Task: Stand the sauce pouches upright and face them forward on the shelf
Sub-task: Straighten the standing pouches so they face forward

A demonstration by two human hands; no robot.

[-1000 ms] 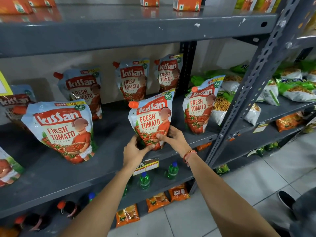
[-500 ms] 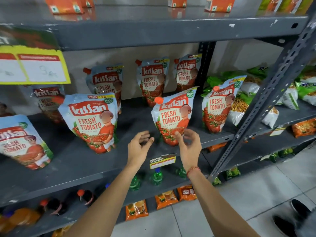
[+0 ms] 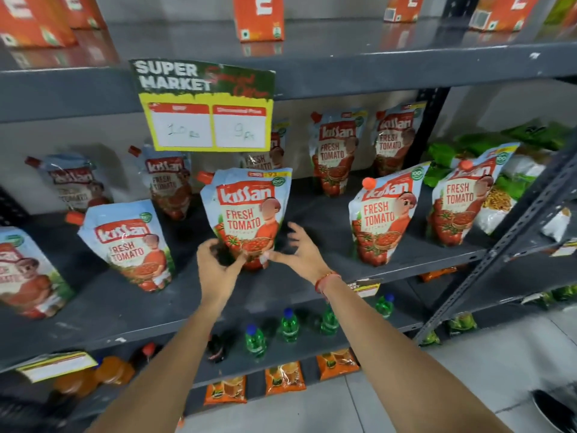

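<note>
Several Kissan tomato ketchup pouches stand on the grey middle shelf (image 3: pixel 312 278). The centre front pouch (image 3: pixel 246 214) is upright and faces me. My left hand (image 3: pixel 218 267) is cupped at its lower left corner, thumb touching the base. My right hand (image 3: pixel 301 251) is at its lower right with fingers spread and the thumb tip on the base. Neither hand closes around it. More front pouches stand at the left (image 3: pixel 128 242) and the right (image 3: pixel 384 214), both leaning. Others stand in the back row (image 3: pixel 335 148).
A yellow price sign (image 3: pixel 206 107) hangs from the shelf above, covering part of the back row. Orange cartons (image 3: pixel 259 17) sit on the top shelf. Green bottles (image 3: pixel 288 326) stand on the shelf below. Green snack bags (image 3: pixel 499 145) lie beyond a slanted steel upright (image 3: pixel 515 232) at right.
Both hands let go of the pouch now at the right and moved left to the centre pouch. The view shifted left and up, bringing the price sign into sight.
</note>
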